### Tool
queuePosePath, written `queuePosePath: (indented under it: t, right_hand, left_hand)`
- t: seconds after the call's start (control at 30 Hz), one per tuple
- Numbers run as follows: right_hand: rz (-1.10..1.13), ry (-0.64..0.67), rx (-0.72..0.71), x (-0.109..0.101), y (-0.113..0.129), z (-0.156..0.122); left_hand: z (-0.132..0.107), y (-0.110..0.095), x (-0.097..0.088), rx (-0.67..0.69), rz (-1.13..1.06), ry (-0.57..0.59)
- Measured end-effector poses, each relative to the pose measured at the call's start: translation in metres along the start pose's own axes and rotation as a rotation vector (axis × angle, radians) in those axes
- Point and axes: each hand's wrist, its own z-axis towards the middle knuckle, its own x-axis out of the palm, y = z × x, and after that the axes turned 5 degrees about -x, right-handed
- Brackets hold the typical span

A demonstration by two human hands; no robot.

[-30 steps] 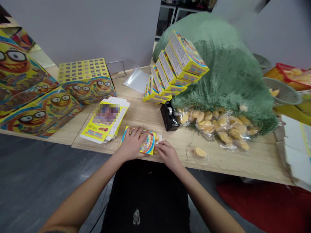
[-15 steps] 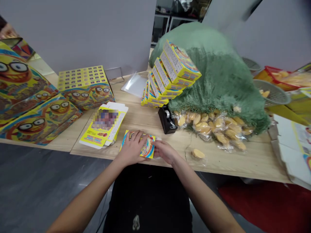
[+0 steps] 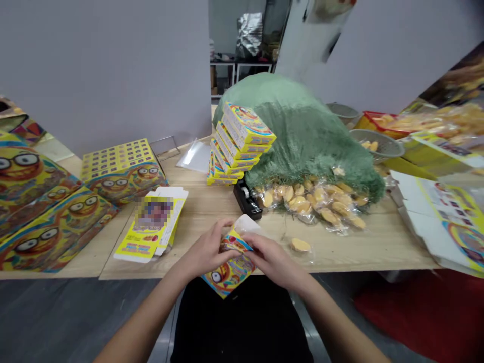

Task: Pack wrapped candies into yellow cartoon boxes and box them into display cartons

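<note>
A small yellow and blue printed carton (image 3: 230,276) is tilted at the table's front edge, just above my lap. My left hand (image 3: 209,248) grips its left side, with the thumb across the printed face. On the other side, my right hand (image 3: 271,258) is closed on the carton near its upper end. A white flap (image 3: 247,223) stands out beyond the fingers at that far end. What is inside the carton cannot be seen. A wrapped yellow piece (image 3: 300,245) lies on the table to the right of my right hand.
A flattened-looking yellow carton (image 3: 151,224) lies at left, before large display boxes (image 3: 117,169). Behind my hands stand a black tape dispenser (image 3: 247,200) and a leaning stack of cartons (image 3: 242,133). Wrapped pieces (image 3: 321,201) spill from under a green cloth (image 3: 295,131). Opened white-sided cardboard (image 3: 412,217) sits right.
The carton has gone from lying flat on the table to tilted at its edge, its flapped end turned away. My right hand now grips it too. The camera view has shifted.
</note>
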Motion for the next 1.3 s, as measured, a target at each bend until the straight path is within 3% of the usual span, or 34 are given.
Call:
queuePosePath:
  t: [0.03, 0.1, 0.17, 0.2, 0.33, 0.4, 0.53, 0.6, 0.7, 0.8, 0.9, 0.97, 1.1, 1.17, 1.3]
  right_hand:
    - [-0.091, -0.052, -0.073, -0.011, 0.006, -0.004]
    - [-0.191, -0.323, -0.145, -0.028, 0.012, -0.013]
    - [-0.064, -0.572, -0.102, -0.034, 0.008, -0.022]
    - [0.090, -0.600, -0.042, -0.034, 0.004, -0.025]
    - [0.717, -0.304, 0.232, -0.025, -0.011, -0.030]
    - [0.872, -0.229, 0.312, -0.020, -0.014, -0.031]
    - [1.014, -0.211, 0.369, -0.016, -0.014, -0.035]
    - [0.959, -0.240, 0.378, -0.017, -0.015, -0.037]
    - [0.663, -0.262, 0.277, -0.027, -0.015, -0.038]
    - [0.341, -0.157, 0.026, -0.045, -0.008, -0.041]
    - [0.235, -0.024, -0.120, -0.061, 0.001, -0.044]
    - [0.285, 0.011, -0.084, -0.065, 0.005, -0.044]
    - [0.386, -0.076, 0.131, -0.056, 0.005, -0.038]
    - [0.285, -0.089, 0.152, -0.050, 0.005, -0.035]
    - [-0.075, -0.092, 0.056, -0.046, 0.009, -0.030]
  left_hand:
    - [0.000, -0.002, 0.003, 0.033, -0.044, -0.038]
    - [-0.001, -0.004, 0.014, 0.059, -0.111, -0.139]
    - [-0.001, -0.004, 0.028, 0.029, -0.190, -0.241]
    - [0.000, -0.004, 0.035, 0.002, -0.242, -0.279]
    - [0.001, -0.008, 0.049, -0.045, -0.325, -0.308]
    - [0.001, -0.011, 0.047, -0.017, -0.260, -0.291]
    - [-0.002, -0.017, 0.042, 0.029, -0.135, -0.256]
    - [-0.005, -0.016, 0.045, 0.028, -0.090, -0.261]
    - [-0.006, -0.013, 0.052, 0.052, -0.125, -0.325]
    - [-0.003, -0.016, 0.052, 0.116, -0.193, -0.381]
    - [0.002, -0.023, 0.048, 0.127, -0.247, -0.325]
    - [0.003, -0.027, 0.048, 0.063, -0.304, -0.287]
    - [0.001, -0.028, 0.057, -0.132, -0.500, -0.280]
    - [0.001, -0.027, 0.059, -0.177, -0.538, -0.305]
    - [0.002, -0.027, 0.056, -0.156, -0.566, -0.278]
